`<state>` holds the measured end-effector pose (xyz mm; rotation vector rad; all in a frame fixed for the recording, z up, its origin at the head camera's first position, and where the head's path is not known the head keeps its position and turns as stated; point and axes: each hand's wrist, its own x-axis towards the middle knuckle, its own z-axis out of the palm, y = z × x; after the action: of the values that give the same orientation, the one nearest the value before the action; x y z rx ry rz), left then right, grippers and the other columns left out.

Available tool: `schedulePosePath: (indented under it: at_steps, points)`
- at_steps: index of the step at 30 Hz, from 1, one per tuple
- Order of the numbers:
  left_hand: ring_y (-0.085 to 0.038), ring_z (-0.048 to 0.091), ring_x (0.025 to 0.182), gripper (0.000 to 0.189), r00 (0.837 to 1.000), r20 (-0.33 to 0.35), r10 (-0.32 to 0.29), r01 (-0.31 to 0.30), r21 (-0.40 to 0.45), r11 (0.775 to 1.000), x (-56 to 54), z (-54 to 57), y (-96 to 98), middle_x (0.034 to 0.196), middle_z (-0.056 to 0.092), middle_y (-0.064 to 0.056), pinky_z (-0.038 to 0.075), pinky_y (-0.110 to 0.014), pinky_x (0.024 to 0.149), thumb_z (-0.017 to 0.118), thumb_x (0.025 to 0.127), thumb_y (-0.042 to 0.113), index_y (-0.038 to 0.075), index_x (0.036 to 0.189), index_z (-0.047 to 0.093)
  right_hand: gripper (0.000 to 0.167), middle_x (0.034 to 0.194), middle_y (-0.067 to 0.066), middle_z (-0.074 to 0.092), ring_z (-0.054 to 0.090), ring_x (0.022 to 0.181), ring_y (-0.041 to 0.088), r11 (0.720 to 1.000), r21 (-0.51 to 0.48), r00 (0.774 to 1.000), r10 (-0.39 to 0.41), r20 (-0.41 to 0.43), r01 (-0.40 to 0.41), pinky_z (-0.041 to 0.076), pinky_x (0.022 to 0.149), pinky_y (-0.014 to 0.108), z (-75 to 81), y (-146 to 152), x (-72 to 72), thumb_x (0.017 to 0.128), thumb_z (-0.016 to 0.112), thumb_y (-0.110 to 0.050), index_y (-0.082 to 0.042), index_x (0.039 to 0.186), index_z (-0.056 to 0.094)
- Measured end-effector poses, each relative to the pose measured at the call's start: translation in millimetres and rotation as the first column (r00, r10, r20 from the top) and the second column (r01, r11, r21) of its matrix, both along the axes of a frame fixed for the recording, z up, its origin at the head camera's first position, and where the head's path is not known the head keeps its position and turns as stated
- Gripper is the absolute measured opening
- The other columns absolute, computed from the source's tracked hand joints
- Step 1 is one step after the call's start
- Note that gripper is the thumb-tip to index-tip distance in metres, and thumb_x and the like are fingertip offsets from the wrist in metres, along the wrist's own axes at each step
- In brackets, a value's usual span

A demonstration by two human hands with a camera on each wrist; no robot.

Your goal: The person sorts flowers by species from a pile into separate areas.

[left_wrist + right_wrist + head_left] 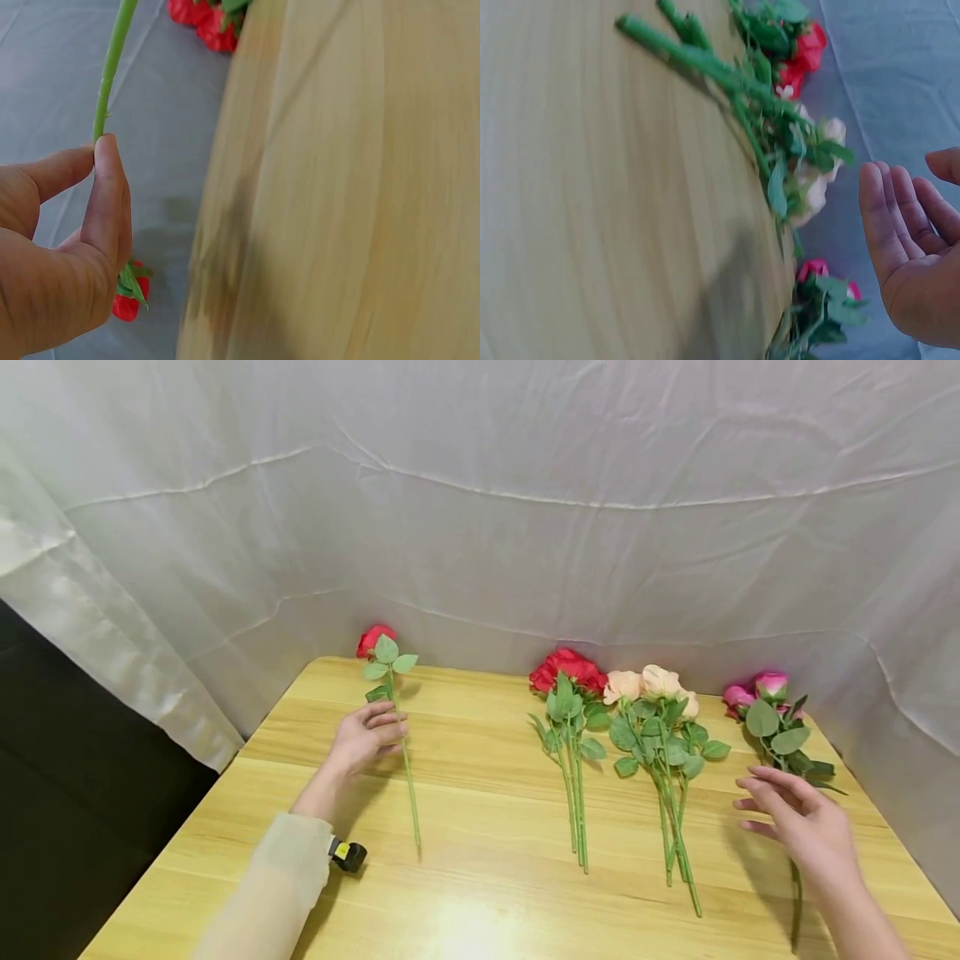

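Note:
My left hand pinches the green stem of a single red rose between thumb and fingertips, at the table's left side. In the left wrist view, that stem rises from the pinching fingers. My right hand hovers over the stems of the pink roses at the right, its fingers loosely bent and holding nothing. The right wrist view shows the right hand's palm with relaxed fingers, apart from the pink roses below it.
A bunch of red roses lies mid-table, with peach roses just right of it, stems toward the front. The wooden table backs onto a hanging grey cloth. Beside the left sleeve is a small black-and-yellow object.

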<state>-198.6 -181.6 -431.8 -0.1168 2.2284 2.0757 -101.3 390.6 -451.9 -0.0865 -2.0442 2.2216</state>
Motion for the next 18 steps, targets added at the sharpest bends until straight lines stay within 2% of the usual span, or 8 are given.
schedulePosePath:
  at_steps: [7, 18]
  points:
    - [-0.013, 0.069, 0.103, 0.066, 0.998, -0.055, -0.01, 0.012, 0.036, 0.999, 10.0, 9.1, 22.5, 0.148, 0.055, -0.024, 0.063, -0.031, 0.09, 0.073, 0.097, 0.003, -0.001, 0.155, 0.04, 0.025, 0.109, -0.008, 0.077, 0.074, 0.091, 0.011, 0.999, 0.023, 0.999, 0.042, -0.034, -0.041, 0.065, 0.075, 0.032, 10.4, -33.8, -5.0, 0.103, 0.069, -0.018, -0.018, 0.127, 0.068]
    - [-0.017, 0.071, 0.103, 0.064, 0.991, -0.117, -0.059, 0.07, 0.089, 0.994, 20.9, 21.1, 73.4, 0.139, 0.061, -0.021, 0.064, -0.029, 0.079, 0.074, 0.094, -0.003, -0.001, 0.151, 0.046, 0.036, 0.113, -0.004, 0.075, 0.073, 0.096, 0.014, 0.99, 0.082, 0.993, 0.119, 0.003, -0.119, 0.065, 0.08, 0.036, 17.1, -101.8, -11.0, 0.103, 0.068, -0.025, -0.01, 0.135, 0.062]
